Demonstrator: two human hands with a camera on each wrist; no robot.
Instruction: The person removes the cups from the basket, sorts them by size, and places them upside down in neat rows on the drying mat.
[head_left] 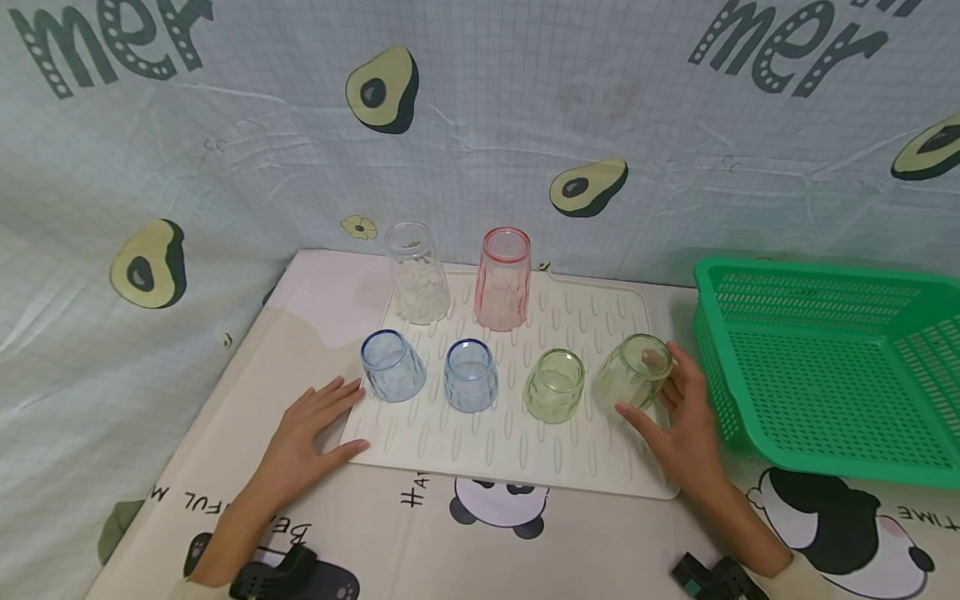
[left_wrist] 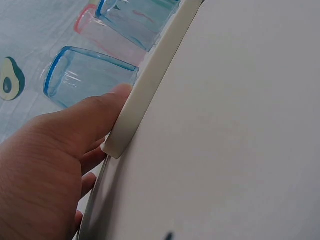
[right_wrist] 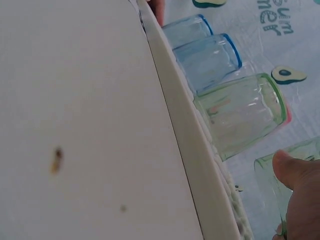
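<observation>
In the head view, my right hand (head_left: 688, 429) holds a tall-looking green glass (head_left: 624, 375) at the right end of a white ribbed drying mat (head_left: 450, 450). The thumb lies along its near side and the fingers wrap the far side. In the right wrist view a gap shows between this glass (right_wrist: 267, 177) and the mat. At the mat's left edge rests my left hand (head_left: 303, 442), fingers extended, thumb against the rim. Closest to it stands a blue glass (head_left: 393, 367); a second blue glass (head_left: 471, 377) and another green glass (head_left: 555, 387) continue the front row.
Behind them on the mat stand a clear tall glass (head_left: 420, 279) and a pink tall glass (head_left: 503, 283). A green plastic basket (head_left: 757, 433) sits right of the mat, close beside my right hand. An avocado-print cloth (head_left: 480, 125) hangs behind the table.
</observation>
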